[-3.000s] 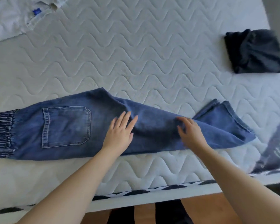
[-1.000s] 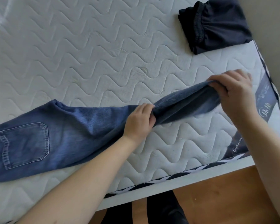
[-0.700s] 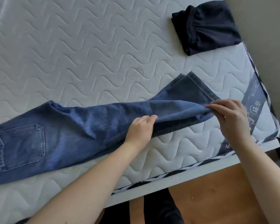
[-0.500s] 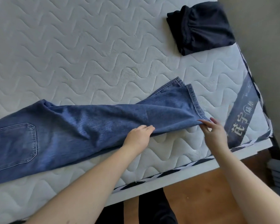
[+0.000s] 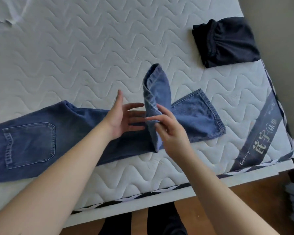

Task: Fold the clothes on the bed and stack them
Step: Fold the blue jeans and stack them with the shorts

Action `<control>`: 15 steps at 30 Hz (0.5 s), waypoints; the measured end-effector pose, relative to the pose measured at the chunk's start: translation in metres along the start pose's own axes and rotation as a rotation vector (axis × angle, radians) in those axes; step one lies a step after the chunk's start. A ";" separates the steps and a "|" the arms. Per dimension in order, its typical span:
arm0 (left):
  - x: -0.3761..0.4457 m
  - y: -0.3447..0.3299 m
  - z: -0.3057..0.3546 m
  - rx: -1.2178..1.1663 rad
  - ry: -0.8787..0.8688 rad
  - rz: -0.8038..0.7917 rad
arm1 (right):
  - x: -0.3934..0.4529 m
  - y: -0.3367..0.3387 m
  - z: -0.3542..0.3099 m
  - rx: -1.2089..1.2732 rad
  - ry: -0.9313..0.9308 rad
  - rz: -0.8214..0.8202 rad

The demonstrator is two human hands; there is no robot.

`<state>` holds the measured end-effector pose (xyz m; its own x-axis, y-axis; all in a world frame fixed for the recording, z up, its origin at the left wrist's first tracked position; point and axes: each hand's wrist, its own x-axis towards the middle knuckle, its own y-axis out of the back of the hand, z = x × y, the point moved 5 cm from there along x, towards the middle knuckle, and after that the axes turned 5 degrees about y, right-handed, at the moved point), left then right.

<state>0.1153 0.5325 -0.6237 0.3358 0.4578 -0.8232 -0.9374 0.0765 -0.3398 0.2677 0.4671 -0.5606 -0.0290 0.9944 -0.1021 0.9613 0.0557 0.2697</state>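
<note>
Now the blue denim jeans [image 5: 71, 131] lie lengthwise along the near side of the white quilted mattress [image 5: 92, 53], the waist part with a back pocket at the left. One leg end is lifted up and pinched by the right hand [image 5: 168, 131]; the other leg end lies flat at the right. The left hand [image 5: 124, 117] is open with straight fingers, just beside the raised fold. A folded black garment [image 5: 226, 43] rests at the far right, well apart. A white cloth [image 5: 2, 12] shows at the far left corner.

Bedroom — quilted mattress [image 5: 85, 53], clothes.
</note>
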 end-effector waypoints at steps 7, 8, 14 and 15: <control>-0.066 0.125 0.028 0.195 -0.071 0.300 | -0.007 -0.138 -0.027 -0.022 0.111 -0.384; -0.074 0.146 0.027 0.187 -0.112 0.383 | -0.008 -0.149 -0.028 -0.020 0.114 -0.384; -0.133 0.277 0.014 0.047 -0.274 0.793 | -0.009 -0.163 0.001 -0.103 0.003 -0.242; -0.142 0.299 0.008 0.056 -0.271 0.856 | -0.007 -0.162 0.011 -0.155 -0.031 -0.230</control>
<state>-0.2138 0.4971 -0.6048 -0.5063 0.5703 -0.6468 -0.8622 -0.3472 0.3688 0.1152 0.4506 -0.6141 -0.2314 0.9508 -0.2058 0.8771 0.2954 0.3787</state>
